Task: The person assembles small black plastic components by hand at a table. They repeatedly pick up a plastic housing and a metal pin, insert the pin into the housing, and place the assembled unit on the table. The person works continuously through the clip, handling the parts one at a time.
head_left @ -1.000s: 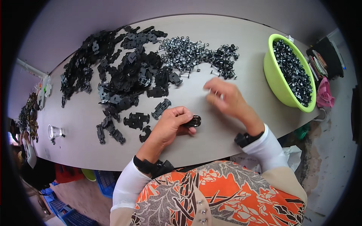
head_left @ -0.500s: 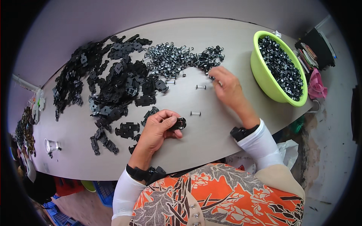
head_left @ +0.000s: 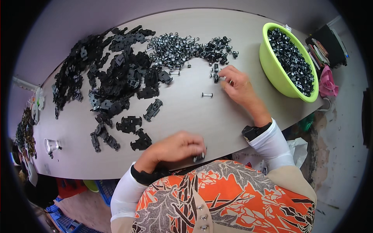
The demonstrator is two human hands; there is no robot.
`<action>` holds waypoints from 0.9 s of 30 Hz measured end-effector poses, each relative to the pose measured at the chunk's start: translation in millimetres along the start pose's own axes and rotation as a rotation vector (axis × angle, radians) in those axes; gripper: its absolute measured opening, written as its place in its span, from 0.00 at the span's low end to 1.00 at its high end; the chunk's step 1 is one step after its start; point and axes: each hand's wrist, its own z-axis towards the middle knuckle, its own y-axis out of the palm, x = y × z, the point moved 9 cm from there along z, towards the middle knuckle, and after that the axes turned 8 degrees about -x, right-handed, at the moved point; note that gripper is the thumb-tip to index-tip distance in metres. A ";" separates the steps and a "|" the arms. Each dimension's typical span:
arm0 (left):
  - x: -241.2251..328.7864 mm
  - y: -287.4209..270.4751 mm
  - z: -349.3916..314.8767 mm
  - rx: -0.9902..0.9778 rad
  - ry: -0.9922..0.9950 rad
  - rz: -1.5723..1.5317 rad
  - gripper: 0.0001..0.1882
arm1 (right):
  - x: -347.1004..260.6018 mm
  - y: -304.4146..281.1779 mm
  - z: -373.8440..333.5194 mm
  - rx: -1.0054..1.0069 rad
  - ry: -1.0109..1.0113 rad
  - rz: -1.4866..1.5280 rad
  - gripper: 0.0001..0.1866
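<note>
My left hand [head_left: 179, 148], smeared by motion, is low by the table's front edge, its fingers bent down over a dark piece. That looks like a small black toy car chassis [head_left: 199, 157], mostly hidden under the fingertips. Farther off, my right hand [head_left: 239, 86] has curled fingers, with thumb and forefinger apart. Just left of its fingertips lies a small group of black-wheeled axles [head_left: 215, 73]. One single axle [head_left: 207, 95] rests on the table between the hands. Beyond them spreads a heap of silvery wheel axles [head_left: 173, 48].
Black car chassis pieces [head_left: 130, 73] pile up at the left, with several loose ones nearer me. A green basin [head_left: 268, 73] full of wheel axles stands at the right. A clear cup [head_left: 51, 145] is at the far left, where another person's arm [head_left: 31, 171] shows.
My left hand has come down toward the table's front edge with the chassis. My right hand's fingers have parted beside a few axles, and the loose axles between my hands are differently placed.
</note>
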 end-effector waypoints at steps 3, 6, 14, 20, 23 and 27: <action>20.6 -46.5 -8.5 0.420 0.167 -0.075 0.09 | 9.5 -5.8 2.9 0.102 0.002 -0.030 0.11; 24.4 -68.4 -19.9 0.664 0.251 -0.138 0.09 | -3.2 -0.5 10.2 0.131 -0.020 -0.118 0.10; -13.6 -58.1 -14.7 0.607 0.123 -0.718 0.17 | -18.8 7.6 12.3 0.063 -0.086 -0.259 0.09; -16.0 -54.8 -10.4 0.491 0.208 -0.888 0.22 | -13.1 7.6 -9.4 0.029 -0.096 -0.216 0.07; -12.5 -53.8 -15.3 0.502 0.230 -0.888 0.21 | -37.5 7.3 -9.9 -0.011 -0.097 0.020 0.06; -21.1 -52.6 -13.7 0.478 0.255 -0.900 0.14 | -108.6 32.6 -30.1 -0.123 -0.314 0.195 0.08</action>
